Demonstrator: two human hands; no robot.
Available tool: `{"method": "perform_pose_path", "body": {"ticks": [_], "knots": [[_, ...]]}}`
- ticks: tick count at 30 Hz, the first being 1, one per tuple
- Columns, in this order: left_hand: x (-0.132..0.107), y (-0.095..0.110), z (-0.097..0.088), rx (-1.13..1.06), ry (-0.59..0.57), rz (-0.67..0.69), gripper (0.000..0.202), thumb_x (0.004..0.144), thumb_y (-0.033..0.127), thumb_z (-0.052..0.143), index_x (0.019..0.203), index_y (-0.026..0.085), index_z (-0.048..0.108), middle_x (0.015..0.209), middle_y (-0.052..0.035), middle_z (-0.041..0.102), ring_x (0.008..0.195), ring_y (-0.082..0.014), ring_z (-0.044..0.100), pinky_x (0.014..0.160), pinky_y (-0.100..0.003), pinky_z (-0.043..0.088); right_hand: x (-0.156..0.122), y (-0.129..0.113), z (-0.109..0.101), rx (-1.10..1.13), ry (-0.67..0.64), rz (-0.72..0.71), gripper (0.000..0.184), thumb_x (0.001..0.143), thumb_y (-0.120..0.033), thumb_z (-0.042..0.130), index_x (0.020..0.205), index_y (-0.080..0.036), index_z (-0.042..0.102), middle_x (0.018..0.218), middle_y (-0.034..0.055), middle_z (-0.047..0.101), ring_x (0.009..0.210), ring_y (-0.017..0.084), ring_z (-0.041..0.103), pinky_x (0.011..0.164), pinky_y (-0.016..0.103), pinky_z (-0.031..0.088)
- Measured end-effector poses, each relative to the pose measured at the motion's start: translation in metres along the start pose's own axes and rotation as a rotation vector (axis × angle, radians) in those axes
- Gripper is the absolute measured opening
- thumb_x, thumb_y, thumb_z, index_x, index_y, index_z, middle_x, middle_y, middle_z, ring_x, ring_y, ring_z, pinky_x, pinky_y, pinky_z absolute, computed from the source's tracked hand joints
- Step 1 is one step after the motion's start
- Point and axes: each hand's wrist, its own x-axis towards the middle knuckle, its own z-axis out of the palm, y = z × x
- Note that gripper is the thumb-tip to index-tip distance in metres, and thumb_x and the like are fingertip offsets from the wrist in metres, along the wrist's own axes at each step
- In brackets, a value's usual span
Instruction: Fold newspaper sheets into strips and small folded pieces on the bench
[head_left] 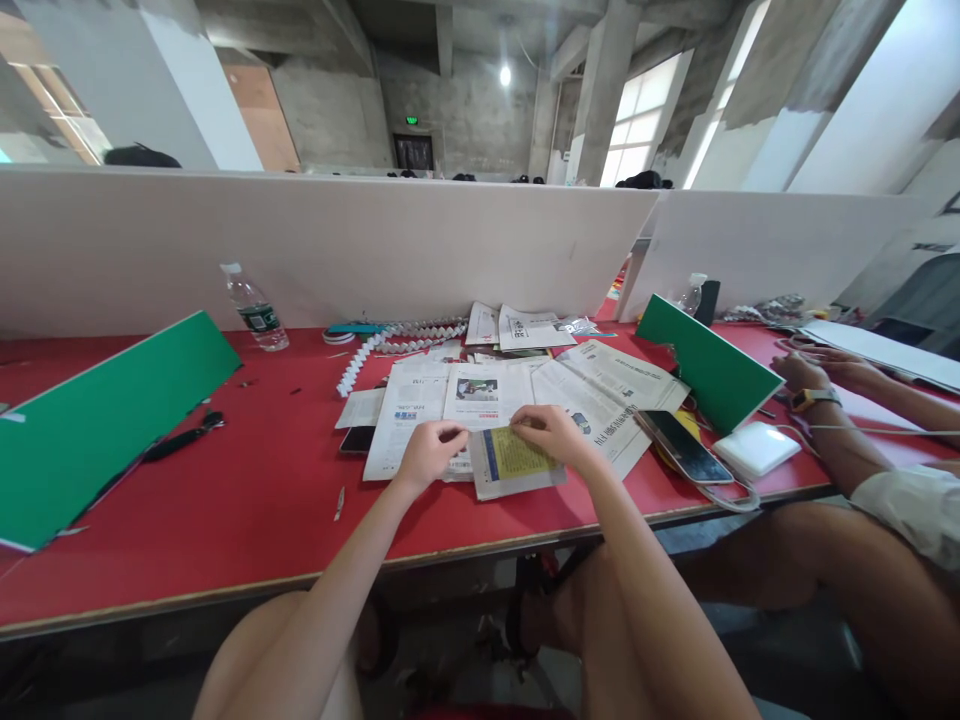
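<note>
A small folded piece of newspaper (520, 478) with a yellow printed panel lies near the table's front edge. My left hand (433, 452) pinches it at its upper left corner, thumb against the fingers. Over its top edge, farther right, my right hand (553, 436) is closed on the paper, with the fingertips partly hiding the yellow panel. Just behind both hands, larger newspaper sheets (420, 400) are spread over one another, one with a photo. A dark phone-like object (357, 440) sticks out from under their left side.
A chain of folded white paper (363, 360) lies behind the sheets. Green boards (124, 420) stand on both sides of the red table (285, 500). A water bottle (256, 308) is at the back left. At right are a phone (688, 447), a white box (756, 450) and a co-worker's hands (814, 372).
</note>
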Motion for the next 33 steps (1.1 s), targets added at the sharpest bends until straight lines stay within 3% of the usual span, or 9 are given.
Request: {"method": "perform_pose_path", "body": {"ticks": [3, 6, 11, 17, 21, 24, 27, 29, 33], "knots": [[0.001, -0.003, -0.001, -0.066, 0.086, -0.085, 0.029, 0.075, 0.04, 0.054, 0.079, 0.015, 0.068, 0.069, -0.005, 0.068, 0.063, -0.0171, 0.06, 0.059, -0.026, 0.046, -0.003, 0.013, -0.011, 0.049, 0.049, 0.049, 0.018, 0.077, -0.031, 0.052, 0.08, -0.02, 0.066, 0.071, 0.0005, 0.063, 0.063, 0.014, 0.052, 0.061, 0.025, 0.037], [0.0, -0.002, 0.013, -0.212, 0.026, -0.104, 0.04, 0.077, 0.048, 0.054, 0.095, 0.015, 0.068, 0.089, -0.008, 0.071, 0.077, -0.0193, 0.064, 0.065, -0.027, 0.048, -0.003, 0.015, -0.006, 0.082, 0.032, 0.055, 0.019, 0.077, -0.033, 0.052, 0.079, -0.019, 0.066, 0.07, 0.0008, 0.063, 0.063, 0.014, 0.053, 0.06, 0.025, 0.038], [-0.004, 0.001, 0.033, -0.038, 0.057, 0.04, 0.036, 0.083, 0.045, 0.05, 0.079, 0.016, 0.071, 0.077, -0.0041, 0.071, 0.073, -0.02, 0.061, 0.063, -0.027, 0.044, 0.001, 0.002, 0.013, 0.02, 0.06, 0.075, 0.018, 0.074, -0.029, 0.052, 0.078, -0.02, 0.067, 0.064, -0.0001, 0.062, 0.059, 0.013, 0.052, 0.057, 0.024, 0.036], [-0.003, 0.001, 0.018, 0.057, 0.161, 0.098, 0.032, 0.083, 0.04, 0.05, 0.086, 0.017, 0.072, 0.08, -0.004, 0.072, 0.073, -0.0207, 0.062, 0.065, -0.028, 0.044, 0.005, 0.008, 0.002, -0.027, 0.049, 0.079, 0.017, 0.073, -0.027, 0.053, 0.077, -0.022, 0.069, 0.071, 0.0006, 0.067, 0.066, 0.015, 0.057, 0.063, 0.026, 0.039], [0.002, -0.004, 0.004, -0.025, 0.259, 0.079, 0.032, 0.081, 0.042, 0.054, 0.086, 0.016, 0.072, 0.08, -0.0043, 0.072, 0.077, -0.0214, 0.063, 0.069, -0.029, 0.046, 0.004, 0.024, -0.011, -0.089, 0.186, 0.136, 0.015, 0.072, -0.025, 0.053, 0.074, -0.02, 0.067, 0.069, 0.0019, 0.066, 0.07, 0.018, 0.059, 0.068, 0.03, 0.041], [0.006, -0.009, -0.006, -0.192, 0.356, 0.004, 0.037, 0.076, 0.048, 0.059, 0.087, 0.015, 0.072, 0.072, -0.0035, 0.07, 0.069, -0.02, 0.062, 0.061, -0.027, 0.047, 0.0, 0.024, -0.012, 0.142, 0.284, 0.208, 0.021, 0.077, -0.032, 0.051, 0.084, -0.019, 0.067, 0.076, 0.0048, 0.067, 0.077, 0.02, 0.062, 0.071, 0.032, 0.044], [0.007, -0.01, -0.009, -0.419, 0.362, -0.109, 0.042, 0.073, 0.05, 0.061, 0.093, 0.014, 0.07, 0.067, -0.003, 0.068, 0.058, -0.0175, 0.06, 0.052, -0.027, 0.047, -0.002, 0.012, -0.006, 0.553, 0.16, 0.215, 0.035, 0.081, -0.045, 0.051, 0.105, -0.022, 0.064, 0.102, 0.0066, 0.067, 0.093, 0.019, 0.062, 0.08, 0.032, 0.048], [0.006, -0.01, -0.007, -0.498, 0.335, -0.168, 0.045, 0.073, 0.051, 0.061, 0.096, 0.014, 0.069, 0.069, -0.0042, 0.068, 0.056, -0.0174, 0.06, 0.052, -0.028, 0.048, -0.002, 0.005, -0.001, 0.696, 0.04, 0.225, 0.037, 0.078, -0.046, 0.057, 0.105, -0.023, 0.065, 0.108, 0.0063, 0.066, 0.095, 0.019, 0.061, 0.082, 0.032, 0.049], [0.004, -0.008, -0.002, -0.346, 0.342, -0.115, 0.045, 0.077, 0.045, 0.058, 0.11, 0.014, 0.063, 0.096, -0.0102, 0.069, 0.082, -0.0226, 0.065, 0.069, -0.033, 0.052, 0.002, 0.003, 0.005, 0.707, -0.024, 0.233, 0.032, 0.07, -0.044, 0.067, 0.091, -0.019, 0.069, 0.095, 0.0055, 0.068, 0.085, 0.017, 0.062, 0.077, 0.029, 0.05]]}}
